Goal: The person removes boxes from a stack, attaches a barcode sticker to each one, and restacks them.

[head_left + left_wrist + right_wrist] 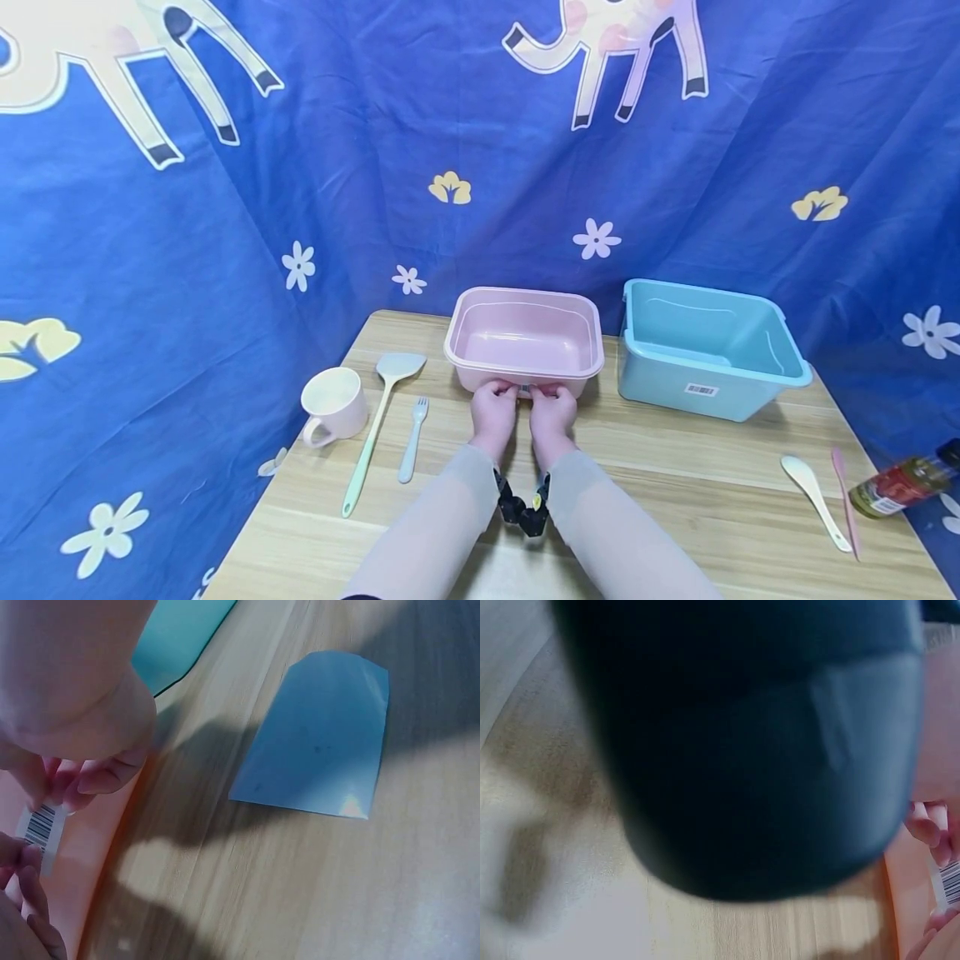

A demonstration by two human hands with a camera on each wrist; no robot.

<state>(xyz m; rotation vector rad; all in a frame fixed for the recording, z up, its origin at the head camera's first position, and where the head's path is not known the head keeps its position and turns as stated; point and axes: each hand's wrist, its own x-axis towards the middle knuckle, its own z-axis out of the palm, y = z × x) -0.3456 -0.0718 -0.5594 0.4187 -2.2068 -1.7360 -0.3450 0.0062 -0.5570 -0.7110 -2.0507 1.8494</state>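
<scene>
A pink plastic basin stands at the back of the wooden table, its front wall towards me. On that wall is a small white barcode label. My left hand pinches one end of it between curled fingers and thumb. The other end is pinched by my right hand, close beside the left. In the left wrist view the label lies along the pink wall; whether it is stuck down I cannot tell. A blue sheet lies flat on the table near the hands. A dark wrist device hides much of the right wrist view.
To the right of the pink basin stands a teal basin bearing its own barcode label. A mug, a spatula and a fork are at left. A white spoon, a pink stick-like utensil and a bottle are at right.
</scene>
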